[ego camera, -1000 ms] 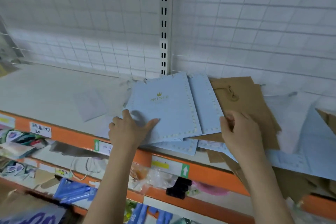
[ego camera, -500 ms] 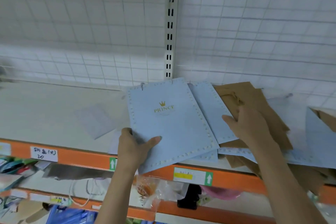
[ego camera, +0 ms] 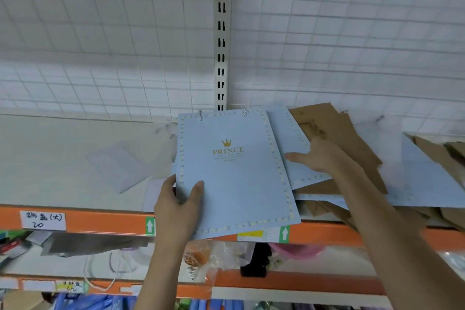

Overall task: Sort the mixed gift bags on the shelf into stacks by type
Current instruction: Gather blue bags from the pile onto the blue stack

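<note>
**Blue bag lifted, second blue bag pressed flat**

Compared with a second ago: PRINCE bag (ego camera: 234, 173) raised off the pile and turned upright, lower edge now hanging past the orange shelf edge (ego camera: 75, 221). Held at the lower left corner by the left hand (ego camera: 177, 205), thumb curled on the front, other fingers hidden behind. Right hand (ego camera: 324, 156) moved from the front of the pile further in, now lying with fingers spread flat on a second blue bag (ego camera: 289, 143), just right of the first and partly under it.

Behind and right of this: brown paper bags (ego camera: 334, 131), mixed with more blue bags (ego camera: 427, 184), some sticking out over the shelf front. To the left: bare shelf board (ego camera: 50, 153) with only a pale flat sheet (ego camera: 120, 166), wide room there up to the wire grid back (ego camera: 100, 45). Handwritten label (ego camera: 43, 220) on the orange edge at far left.
</note>
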Demonstrator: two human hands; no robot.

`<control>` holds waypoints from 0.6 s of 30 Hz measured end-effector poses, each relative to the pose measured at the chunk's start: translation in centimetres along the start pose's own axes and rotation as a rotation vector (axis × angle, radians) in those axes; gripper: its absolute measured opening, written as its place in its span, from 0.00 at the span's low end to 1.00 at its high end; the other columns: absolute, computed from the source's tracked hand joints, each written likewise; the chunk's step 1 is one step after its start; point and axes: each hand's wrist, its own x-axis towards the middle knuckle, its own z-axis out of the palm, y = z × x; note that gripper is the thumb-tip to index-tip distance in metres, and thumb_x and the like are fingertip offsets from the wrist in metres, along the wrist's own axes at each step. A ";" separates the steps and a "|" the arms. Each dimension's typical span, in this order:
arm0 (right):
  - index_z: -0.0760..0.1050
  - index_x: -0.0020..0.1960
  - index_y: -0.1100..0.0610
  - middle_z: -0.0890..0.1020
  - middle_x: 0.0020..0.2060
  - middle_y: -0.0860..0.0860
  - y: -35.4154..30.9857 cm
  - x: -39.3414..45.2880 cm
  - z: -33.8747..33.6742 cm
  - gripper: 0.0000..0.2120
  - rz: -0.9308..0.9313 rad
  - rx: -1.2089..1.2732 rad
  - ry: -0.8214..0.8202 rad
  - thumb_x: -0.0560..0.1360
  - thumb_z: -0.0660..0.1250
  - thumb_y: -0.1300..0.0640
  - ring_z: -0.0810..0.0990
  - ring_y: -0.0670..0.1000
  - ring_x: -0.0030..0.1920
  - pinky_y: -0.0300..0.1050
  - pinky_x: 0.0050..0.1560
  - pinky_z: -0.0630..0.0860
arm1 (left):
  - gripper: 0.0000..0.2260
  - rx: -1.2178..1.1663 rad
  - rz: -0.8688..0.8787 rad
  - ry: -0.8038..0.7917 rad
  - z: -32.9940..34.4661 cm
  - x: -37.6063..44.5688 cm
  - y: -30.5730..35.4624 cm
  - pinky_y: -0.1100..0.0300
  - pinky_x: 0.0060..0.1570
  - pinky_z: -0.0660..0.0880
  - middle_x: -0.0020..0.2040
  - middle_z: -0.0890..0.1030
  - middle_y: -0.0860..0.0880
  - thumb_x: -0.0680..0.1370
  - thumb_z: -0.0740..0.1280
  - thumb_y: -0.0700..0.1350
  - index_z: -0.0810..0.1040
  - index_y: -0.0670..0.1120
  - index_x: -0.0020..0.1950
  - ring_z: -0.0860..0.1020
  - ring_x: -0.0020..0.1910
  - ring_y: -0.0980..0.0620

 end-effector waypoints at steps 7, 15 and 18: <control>0.60 0.66 0.61 0.70 0.49 0.52 2.8 -3.1 -2.7 0.29 -0.088 0.217 0.253 0.74 0.66 0.46 0.75 0.55 0.49 0.45 0.43 0.71 | 0.14 -0.071 0.016 0.016 1.9 -1.2 0.9 0.58 0.48 0.67 0.43 0.73 0.58 0.75 0.67 0.47 0.72 0.48 0.60 0.74 0.47 0.49; 0.66 0.60 0.60 0.76 0.49 0.51 10.4 -2.8 -5.0 0.21 -0.094 0.535 0.444 0.75 0.65 0.48 0.74 0.46 0.41 0.39 0.33 0.69 | 0.15 -0.066 0.027 0.053 7.2 -3.4 3.2 0.59 0.48 0.67 0.50 0.76 0.50 0.75 0.67 0.47 0.74 0.44 0.60 0.74 0.49 0.49; 0.68 0.60 0.60 0.78 0.50 0.52 13.5 -1.7 -5.4 0.21 -0.077 0.631 0.421 0.74 0.65 0.48 0.77 0.49 0.45 0.41 0.36 0.73 | 0.16 -0.033 0.009 0.083 9.8 -4.7 3.6 0.58 0.47 0.66 0.50 0.77 0.48 0.75 0.67 0.46 0.74 0.42 0.61 0.73 0.48 0.49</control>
